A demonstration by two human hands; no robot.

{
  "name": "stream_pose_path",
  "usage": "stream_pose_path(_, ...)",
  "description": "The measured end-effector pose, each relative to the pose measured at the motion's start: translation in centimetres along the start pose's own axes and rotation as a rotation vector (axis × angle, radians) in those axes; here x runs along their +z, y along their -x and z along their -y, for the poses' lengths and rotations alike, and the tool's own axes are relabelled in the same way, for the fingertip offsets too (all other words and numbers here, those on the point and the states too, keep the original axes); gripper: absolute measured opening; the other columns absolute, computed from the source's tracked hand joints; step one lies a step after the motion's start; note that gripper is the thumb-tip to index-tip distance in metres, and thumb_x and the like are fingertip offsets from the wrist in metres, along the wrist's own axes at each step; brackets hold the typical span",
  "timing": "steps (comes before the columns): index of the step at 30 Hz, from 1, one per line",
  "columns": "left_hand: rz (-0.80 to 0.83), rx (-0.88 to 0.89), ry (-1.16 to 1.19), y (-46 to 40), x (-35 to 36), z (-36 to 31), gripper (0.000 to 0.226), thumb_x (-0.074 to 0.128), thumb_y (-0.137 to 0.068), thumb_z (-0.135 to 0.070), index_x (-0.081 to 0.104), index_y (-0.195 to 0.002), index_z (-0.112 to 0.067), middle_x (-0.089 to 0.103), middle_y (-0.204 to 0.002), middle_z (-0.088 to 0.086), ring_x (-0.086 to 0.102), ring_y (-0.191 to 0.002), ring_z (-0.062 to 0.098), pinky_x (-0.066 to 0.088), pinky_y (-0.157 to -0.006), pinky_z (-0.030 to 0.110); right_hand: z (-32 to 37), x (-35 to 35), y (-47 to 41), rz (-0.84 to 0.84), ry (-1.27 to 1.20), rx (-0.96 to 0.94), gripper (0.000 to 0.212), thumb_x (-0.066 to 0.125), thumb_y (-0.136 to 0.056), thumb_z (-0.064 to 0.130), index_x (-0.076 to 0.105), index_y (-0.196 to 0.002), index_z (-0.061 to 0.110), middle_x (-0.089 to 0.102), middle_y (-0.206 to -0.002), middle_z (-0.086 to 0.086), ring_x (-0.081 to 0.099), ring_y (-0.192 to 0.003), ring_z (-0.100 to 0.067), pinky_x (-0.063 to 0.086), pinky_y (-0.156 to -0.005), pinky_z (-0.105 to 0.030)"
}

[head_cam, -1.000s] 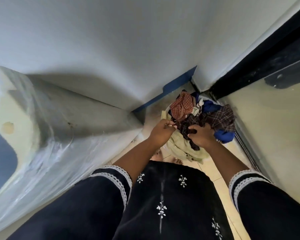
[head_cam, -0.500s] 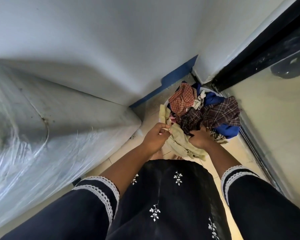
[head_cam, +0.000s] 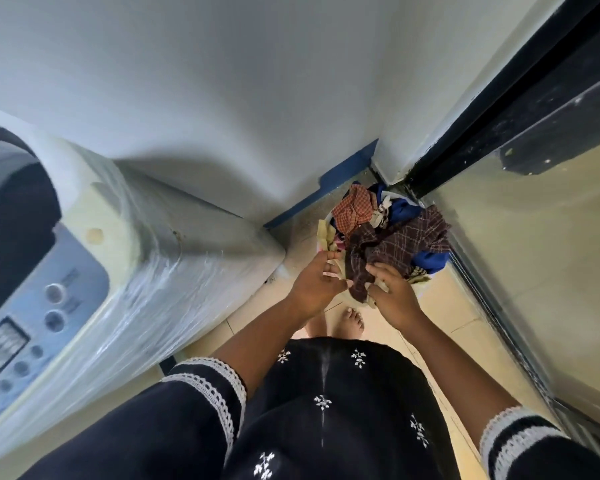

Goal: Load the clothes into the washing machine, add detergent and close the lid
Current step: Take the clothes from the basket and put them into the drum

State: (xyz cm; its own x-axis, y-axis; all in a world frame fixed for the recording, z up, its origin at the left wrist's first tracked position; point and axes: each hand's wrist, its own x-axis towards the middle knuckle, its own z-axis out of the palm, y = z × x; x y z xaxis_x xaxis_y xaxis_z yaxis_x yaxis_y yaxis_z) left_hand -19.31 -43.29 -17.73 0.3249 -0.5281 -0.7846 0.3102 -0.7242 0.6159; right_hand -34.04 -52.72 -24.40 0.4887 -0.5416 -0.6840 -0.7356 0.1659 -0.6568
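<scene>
Clothes (head_cam: 388, 233) sit heaped in a pale basket (head_cam: 352, 299) on the floor in the corner, just beyond your two hands; only a sliver of the basket's rim shows under the pile. Far to the left of your grip stands the washing machine (head_cam: 129, 271), wrapped in clear plastic film, its control panel (head_cam: 32, 306) facing up and its dark lid (head_cam: 11, 220) cut off by the picture's edge, so you cannot tell whether it is raised. Your left hand (head_cam: 317, 285) is at the near left edge of the heap, fingers curled around a pale yellowish cloth (head_cam: 326, 237). Just right of it, a dark brown checked garment (head_cam: 395, 247) hangs down from the pile between both hands, its long axis running from the heap toward you. Your right hand (head_cam: 392, 296) touches its lower end, but whether the fingers pinch it is hard to make out. Behind your grip lie an orange checked cloth (head_cam: 355, 209) and a blue garment (head_cam: 404, 211). What lies deeper in the basket is hidden.
</scene>
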Motion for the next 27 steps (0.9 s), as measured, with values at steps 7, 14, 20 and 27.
stream_pose_path(7, -0.016, 0.097, -0.151, 7.6, -1.5, -4.9, 0.098, 0.087, -0.071, -0.012, 0.029, -0.148, -0.03, 0.042, -0.137, -0.005, 0.044, -0.125, 0.018, 0.044, -0.099, 0.035, 10.6, -7.3, 9.6, -0.016, -0.251, -0.12, 0.032, 0.05, -0.098, -0.001, 0.067, -0.123, 0.01, 0.06, -0.133, 0.0, 0.052, -0.12, -0.007, 0.039, -0.092, -0.001)
stream_pose_path(14, -0.099, 0.195, -0.301, 12.0, -3.2, -6.1, 0.114, 0.091, -0.063, -0.023, 0.018, -0.147, -0.048, 0.03, -0.153, 0.01, 0.034, -0.139, 0.036, 0.035, -0.111, 0.059, 17.7, -11.3, 18.0, 0.233, -0.328, -0.367, 0.027, 0.054, -0.097, 0.018, 0.074, -0.112, 0.008, 0.073, -0.118, -0.004, 0.062, -0.121, -0.017, 0.041, -0.111, -0.039)
stream_pose_path(20, -0.141, 0.374, -0.538, 13.5, -3.4, -4.4, 0.088, 0.077, -0.064, -0.049, 0.036, -0.141, -0.044, 0.044, -0.138, 0.008, 0.045, -0.128, 0.033, 0.042, -0.108, 0.052, 20.4, -13.2, 23.2, 0.383, -0.618, -0.595, 0.05, 0.064, -0.087, 0.046, 0.074, -0.104, 0.0, 0.071, -0.116, -0.02, 0.064, -0.114, -0.034, 0.05, -0.101, -0.038)
stream_pose_path(27, -0.357, 0.357, -0.261, 16.3, -3.3, -4.5, 0.024, 0.056, -0.09, -0.005, 0.062, -0.103, -0.025, 0.066, -0.092, 0.002, 0.066, -0.077, 0.022, 0.055, -0.059, 0.03, 17.9, -15.7, 21.7, -0.081, -0.578, -0.272, 0.024, 0.05, -0.1, 0.022, 0.07, -0.108, 0.013, 0.073, -0.111, -0.006, 0.067, -0.108, -0.023, 0.05, -0.098, -0.044)
